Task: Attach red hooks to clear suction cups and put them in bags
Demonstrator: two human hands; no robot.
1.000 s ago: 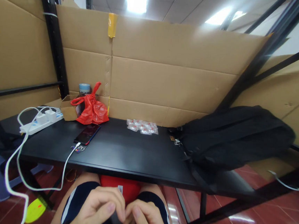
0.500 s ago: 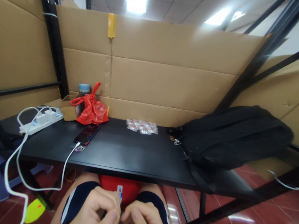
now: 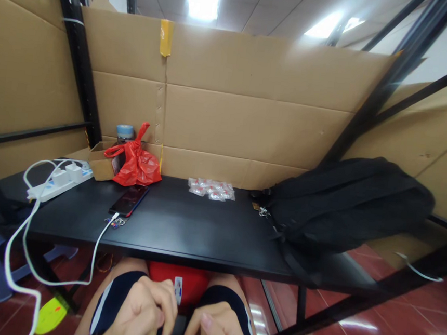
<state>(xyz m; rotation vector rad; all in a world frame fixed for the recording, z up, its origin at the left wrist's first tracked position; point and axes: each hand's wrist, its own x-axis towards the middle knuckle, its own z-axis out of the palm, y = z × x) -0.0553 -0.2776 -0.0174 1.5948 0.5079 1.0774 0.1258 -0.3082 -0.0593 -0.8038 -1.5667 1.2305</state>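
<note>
Both hands are low at the bottom edge, above my thighs and below the front edge of the black table (image 3: 186, 232). My left hand (image 3: 144, 309) is closed, fingers bent downward and thumb close to them. Opposite it, my right hand (image 3: 215, 328) is also closed, its thumb lying along the curled fingers. A narrow gap separates the two hands. The undersides of the fingers are hidden, so whatever they hold, if anything, does not show. Neither hand touches the table. Nearest beyond them is a red surface (image 3: 194, 290) with a small white label, between my knees.
Several small clear packets (image 3: 211, 189) lie at the table's back. At left are a phone (image 3: 129, 201) on a white cable, a power strip (image 3: 59, 184), a red plastic bag (image 3: 139, 165) and a cardboard box (image 3: 101, 164). A black backpack (image 3: 353, 205) covers the right side.
My hands have drawn slightly apart, widening the gap between them. The left fingers have straightened a little. Things on the table have stayed where they were.
</note>
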